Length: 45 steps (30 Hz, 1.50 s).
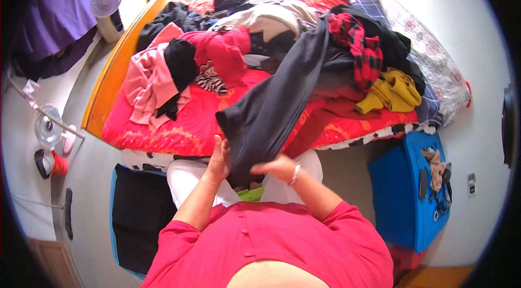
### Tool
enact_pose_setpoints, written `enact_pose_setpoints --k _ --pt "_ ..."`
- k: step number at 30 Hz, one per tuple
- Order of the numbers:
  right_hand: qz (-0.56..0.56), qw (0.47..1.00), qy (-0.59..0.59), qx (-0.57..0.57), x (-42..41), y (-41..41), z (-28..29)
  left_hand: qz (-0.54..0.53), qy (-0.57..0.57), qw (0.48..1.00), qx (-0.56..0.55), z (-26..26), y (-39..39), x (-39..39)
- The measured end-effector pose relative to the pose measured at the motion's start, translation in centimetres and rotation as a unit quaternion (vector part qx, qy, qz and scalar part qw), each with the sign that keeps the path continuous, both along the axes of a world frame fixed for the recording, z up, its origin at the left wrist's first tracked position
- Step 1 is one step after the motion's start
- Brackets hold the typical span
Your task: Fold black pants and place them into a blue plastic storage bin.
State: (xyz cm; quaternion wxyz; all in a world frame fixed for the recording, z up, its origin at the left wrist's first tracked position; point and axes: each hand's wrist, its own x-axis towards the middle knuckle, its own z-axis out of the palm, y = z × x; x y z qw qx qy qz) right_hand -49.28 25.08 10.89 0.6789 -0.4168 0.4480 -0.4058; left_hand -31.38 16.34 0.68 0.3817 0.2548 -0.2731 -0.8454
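Note:
A dark grey garment [276, 100], long like a trouser leg, stretches from the clothes pile down to the bed's near edge. My left hand [220, 157] is at its lower left edge, thumb up; whether it grips the cloth cannot be told. Against the garment's lower right side lies my right hand [276, 168], with a bracelet at the wrist; its grip is unclear. Left on the red bedcover [195, 133] are a pink garment [148, 80] and a black cloth [179, 64]. Behind sits a red garment [228, 52]. To the right are a red-and-black checked shirt [360, 52] and a mustard garment [392, 92].
A blue plastic box [390, 190] with small items on its lid stands at the right. Black cloth [140, 210] covers something low on the left. A wooden bed board [122, 60] bounds the bed's left side. A fan [106, 1] stands beyond it.

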Motion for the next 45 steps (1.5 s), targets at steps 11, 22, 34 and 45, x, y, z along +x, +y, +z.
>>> enact_pose_setpoints --k 11,22,34,45 --pt "0.132 0.984 0.114 -0.033 2.2 3.3 -8.9 -0.072 -0.257 0.962 -0.05 2.1 0.3 -0.1" --pt "0.123 0.962 0.127 -0.206 6.0 1.2 -6.6 0.168 -0.123 0.962 -0.174 7.5 -3.3 0.5" --pt "0.092 0.972 0.144 -0.16 1.5 -1.3 -6.6 0.37 -0.311 0.809 -0.335 8.2 -8.2 12.4" --pt "-0.329 0.944 -0.024 -0.026 -12.5 -10.2 -5.9 0.401 -0.464 0.755 -0.231 -3.2 -6.5 17.1"
